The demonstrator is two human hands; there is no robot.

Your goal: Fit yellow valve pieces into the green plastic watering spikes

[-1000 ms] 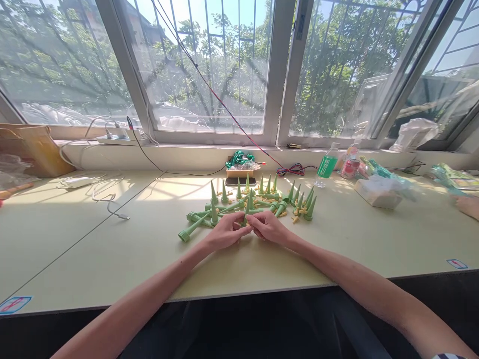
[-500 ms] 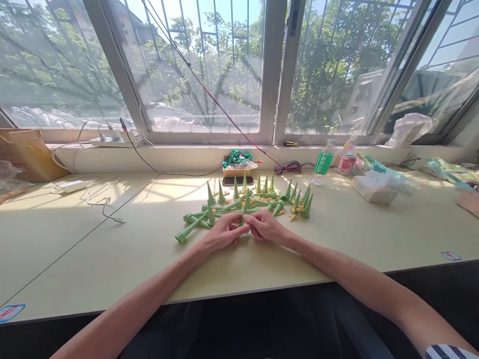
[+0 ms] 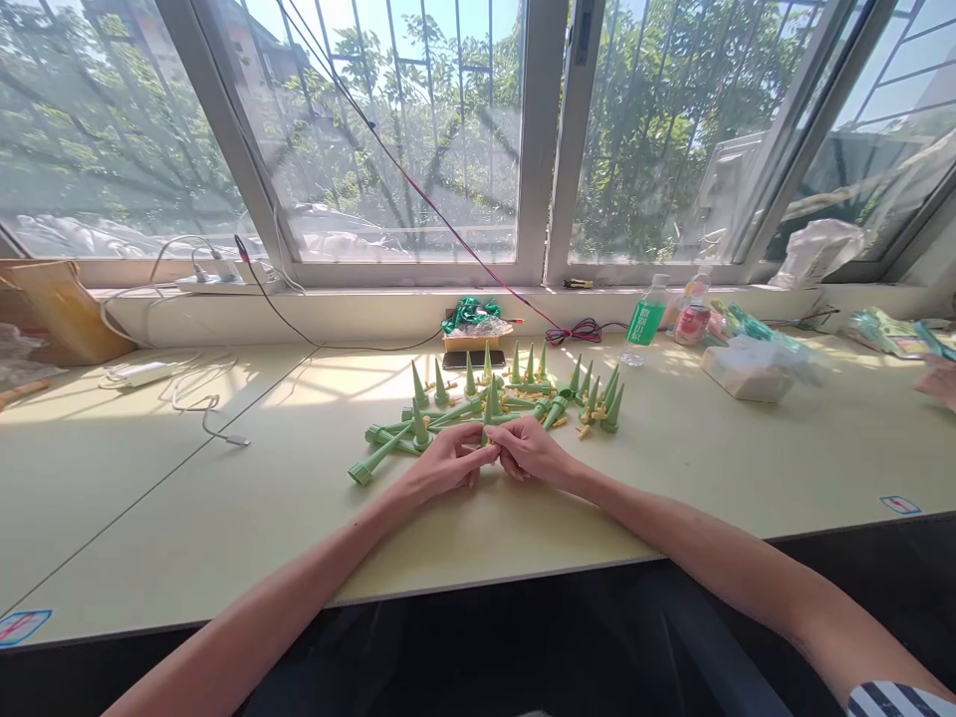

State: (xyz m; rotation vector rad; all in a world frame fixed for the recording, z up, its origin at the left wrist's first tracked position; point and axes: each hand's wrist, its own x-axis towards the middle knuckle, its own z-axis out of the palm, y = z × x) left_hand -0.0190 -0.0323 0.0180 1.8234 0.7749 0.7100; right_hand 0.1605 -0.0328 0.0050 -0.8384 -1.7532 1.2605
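Observation:
Between my two hands a green watering spike (image 3: 487,422) stands with its pointed tip up. My left hand (image 3: 449,461) is closed around its lower part. My right hand (image 3: 532,450) pinches at the spike's base, where a bit of yellow shows, probably a small valve; the fingers hide most of it. Just beyond lie several green spikes with long tubular stems, one stem (image 3: 380,458) pointing toward me on the left. More green cones stand upright behind and to the right, such as this cone (image 3: 613,410). Small yellow valves (image 3: 585,431) are scattered among them.
A dark phone (image 3: 475,359) lies before a small box (image 3: 467,344) of green material. Back right are a green-labelled bottle (image 3: 644,321), a can (image 3: 691,325) and a white tissue pack (image 3: 747,373). White cables (image 3: 213,403) lie left. Another person's hand (image 3: 937,381) shows at the right edge.
My hands stay in nearly the same place on the spike. The view has shifted very slightly. At the right edge, the other person's hand and the item near it have moved a little.

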